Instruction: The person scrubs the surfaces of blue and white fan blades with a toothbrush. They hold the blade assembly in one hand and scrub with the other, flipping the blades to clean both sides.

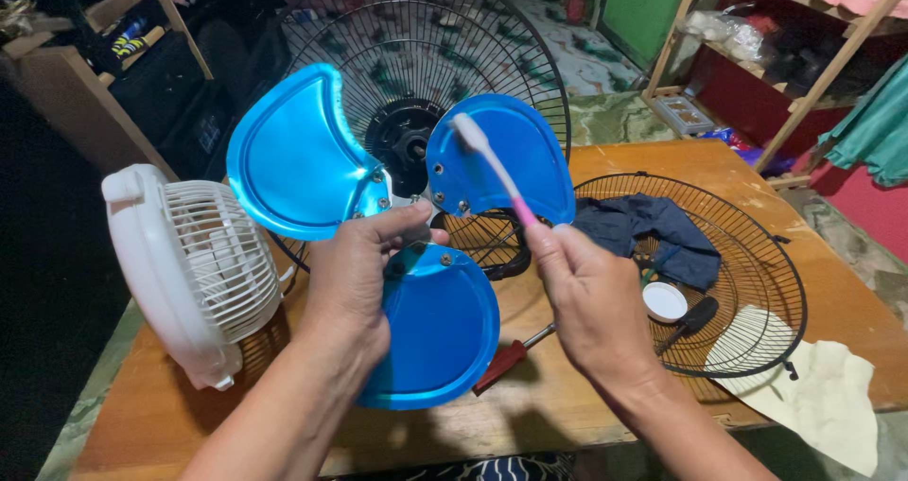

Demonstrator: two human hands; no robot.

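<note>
We've got the blue fan blade (378, 226) up above the table (586, 396), our left hand (355, 278) gripping it at the hub, thumb pressed over the centre. Our right hand (591, 297) is closed around a toothbrush (492, 164) by its pink handle, bristle head resting on the upper right blade. Behind stands the black fan guard (426, 46) with its motor. A small white fan (184, 268) sits left; a red-handled screwdriver (511, 356) lies under the blade, and a loose black grille (747, 254) holds a dark cloth (648, 230).
</note>
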